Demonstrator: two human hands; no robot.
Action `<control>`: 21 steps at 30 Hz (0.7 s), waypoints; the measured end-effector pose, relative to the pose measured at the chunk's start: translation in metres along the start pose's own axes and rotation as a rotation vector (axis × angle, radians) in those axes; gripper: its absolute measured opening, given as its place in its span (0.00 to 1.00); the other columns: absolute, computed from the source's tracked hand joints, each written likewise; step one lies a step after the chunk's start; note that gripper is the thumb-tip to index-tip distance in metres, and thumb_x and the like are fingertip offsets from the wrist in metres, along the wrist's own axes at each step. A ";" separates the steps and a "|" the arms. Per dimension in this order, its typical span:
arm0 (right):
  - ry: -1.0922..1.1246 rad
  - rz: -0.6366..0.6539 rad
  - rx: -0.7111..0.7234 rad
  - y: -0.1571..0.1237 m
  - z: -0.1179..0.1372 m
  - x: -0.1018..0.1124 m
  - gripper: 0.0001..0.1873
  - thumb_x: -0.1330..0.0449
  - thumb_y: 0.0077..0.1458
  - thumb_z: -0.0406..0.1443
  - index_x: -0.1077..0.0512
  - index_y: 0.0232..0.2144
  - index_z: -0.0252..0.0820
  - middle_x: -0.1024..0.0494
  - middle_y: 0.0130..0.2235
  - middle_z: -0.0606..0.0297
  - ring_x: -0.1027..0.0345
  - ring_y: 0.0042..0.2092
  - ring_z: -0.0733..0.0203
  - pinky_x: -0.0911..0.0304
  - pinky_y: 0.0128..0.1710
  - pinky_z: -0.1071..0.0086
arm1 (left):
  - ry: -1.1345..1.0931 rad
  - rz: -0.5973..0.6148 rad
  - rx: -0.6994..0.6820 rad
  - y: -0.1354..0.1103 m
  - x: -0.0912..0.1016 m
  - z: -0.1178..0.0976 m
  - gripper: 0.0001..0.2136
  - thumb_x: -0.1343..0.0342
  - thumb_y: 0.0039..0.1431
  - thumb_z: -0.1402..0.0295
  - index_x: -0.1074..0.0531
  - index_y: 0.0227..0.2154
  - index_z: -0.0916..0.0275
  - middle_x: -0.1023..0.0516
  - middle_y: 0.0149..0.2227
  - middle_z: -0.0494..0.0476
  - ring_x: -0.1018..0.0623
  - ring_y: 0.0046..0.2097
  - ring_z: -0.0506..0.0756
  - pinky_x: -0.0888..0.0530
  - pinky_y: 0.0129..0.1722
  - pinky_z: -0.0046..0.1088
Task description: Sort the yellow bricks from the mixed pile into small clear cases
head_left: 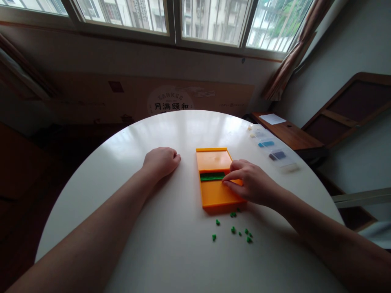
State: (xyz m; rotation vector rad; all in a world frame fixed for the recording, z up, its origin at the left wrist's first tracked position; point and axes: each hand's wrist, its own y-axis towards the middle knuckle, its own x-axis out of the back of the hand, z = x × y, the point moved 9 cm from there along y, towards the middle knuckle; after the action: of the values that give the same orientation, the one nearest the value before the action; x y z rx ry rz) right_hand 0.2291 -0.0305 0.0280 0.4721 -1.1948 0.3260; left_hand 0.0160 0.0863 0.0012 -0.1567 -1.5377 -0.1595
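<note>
An orange tray (214, 195) lies flat in the middle of the round white table (171, 252). A strip of small green pieces (211, 176) runs across the tray's middle. My right hand (252, 183) rests on the tray's right side, fingers pressed together at the right end of the green strip. What the fingertips pinch, if anything, is too small to see. My left hand (161, 161) lies on the table to the left of the tray as a loose fist, holding nothing visible. Several loose green pieces (233, 230) are scattered just in front of the tray.
Clear bags with blue, dark and pale pieces (276, 154) lie at the table's right edge. A wooden desk (290, 132) with a sheet of paper stands beyond them, below a window with a curtain. A folded wooden frame (351, 110) leans on the right wall.
</note>
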 end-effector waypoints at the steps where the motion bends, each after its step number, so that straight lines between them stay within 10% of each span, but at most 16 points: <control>1: -0.001 -0.001 -0.003 0.000 -0.001 0.000 0.09 0.40 0.58 0.36 0.18 0.36 0.48 0.25 0.36 0.60 0.33 0.39 0.57 0.36 0.39 0.64 | 0.000 0.002 0.000 0.000 0.000 0.000 0.19 0.57 0.60 0.55 0.22 0.29 0.56 0.17 0.38 0.56 0.22 0.40 0.59 0.32 0.32 0.30; 21: 0.045 0.006 -0.037 0.003 -0.004 -0.004 0.11 0.43 0.60 0.36 0.19 0.36 0.46 0.24 0.37 0.60 0.32 0.41 0.57 0.37 0.42 0.65 | -0.010 0.002 0.001 0.000 0.000 -0.001 0.19 0.57 0.60 0.55 0.23 0.28 0.57 0.18 0.36 0.57 0.22 0.38 0.58 0.32 0.32 0.29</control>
State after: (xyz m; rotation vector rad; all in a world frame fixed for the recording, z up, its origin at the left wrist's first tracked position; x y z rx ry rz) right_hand 0.2297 -0.0257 0.0232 0.4274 -1.1565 0.3180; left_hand 0.0166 0.0862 0.0016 -0.1585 -1.5473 -0.1568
